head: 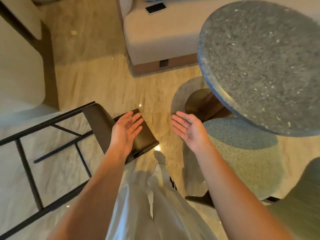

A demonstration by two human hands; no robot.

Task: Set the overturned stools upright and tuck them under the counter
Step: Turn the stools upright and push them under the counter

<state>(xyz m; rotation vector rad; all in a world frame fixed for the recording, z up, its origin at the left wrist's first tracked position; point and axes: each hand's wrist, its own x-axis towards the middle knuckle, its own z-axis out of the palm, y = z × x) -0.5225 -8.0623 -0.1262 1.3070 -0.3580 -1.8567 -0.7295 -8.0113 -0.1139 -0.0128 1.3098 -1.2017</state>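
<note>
We see both hands held out over the floor [107,80], palms turned inward and facing each other, fingers spread and relaxed, with nothing in either one. The left hand [125,129] hovers above the brown seat of the stool [103,122], which lies tipped on its side at lower left. Whether that hand touches the seat we cannot tell; it overlaps the seat's upper edge from our angle. The stool's black metal legs and rungs stretch away to the left and down, toward the frame's lower left corner, lying flat along the pale floor. The right hand [187,129] is clear of the stool, apart from it to the right, with bare floor showing between the two hands.

Just right of the right hand stands an upholstered green chair [242,153], upright, partly under the round stone table [259,66] that fills the upper right. The table's pedestal base [199,101] shows beneath its rim, beyond the right hand. A beige sofa [155,35] sits at top centre with a dark phone [155,8] lying on it. Light trousers [152,196] show between the forearms.
</note>
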